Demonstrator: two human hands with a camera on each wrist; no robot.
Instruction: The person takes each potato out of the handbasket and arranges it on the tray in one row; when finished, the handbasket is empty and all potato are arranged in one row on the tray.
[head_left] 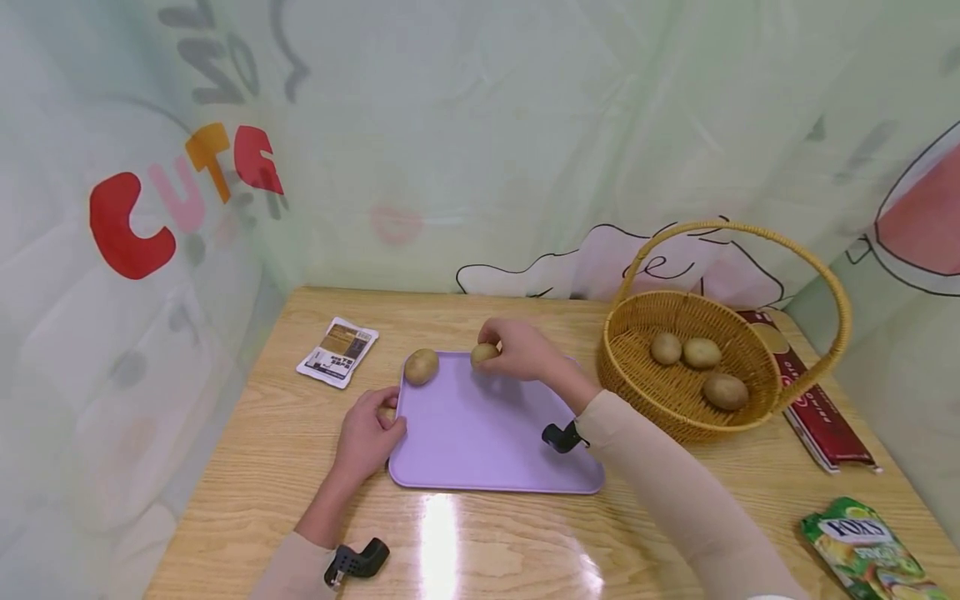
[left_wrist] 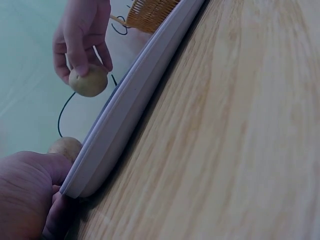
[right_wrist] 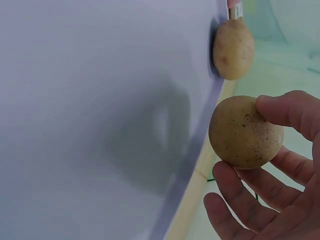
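I can see the person's right hand [head_left: 517, 346] pinching a round potato [right_wrist: 245, 132] between its thumb and fingers. The potato is up in the air over the tray [head_left: 480, 442], near the far edge, and a shadow falls on the purple below it. The left hand [head_left: 367, 433] grips the left edge of the tray. Another potato [head_left: 422, 367] sits at the tray's far left corner, so there is a gap between the two potatoes. In front of them, flat purple goes all the way to the near rim.

The right arm crosses over the tray's right edge and passes close to the basket [head_left: 675, 310]. The basket has a tall looped handle and three potatoes [head_left: 702, 353] inside. The tray and the basket stand near each other. A strip of wood shows between the tray's far edge and the back edge of the table [head_left: 262, 450].

A little white packet [head_left: 337, 352] lies past the left hand. A red pack [head_left: 817, 408] lies beside the basket, and a green bag [head_left: 862, 546] lies nearer the front.
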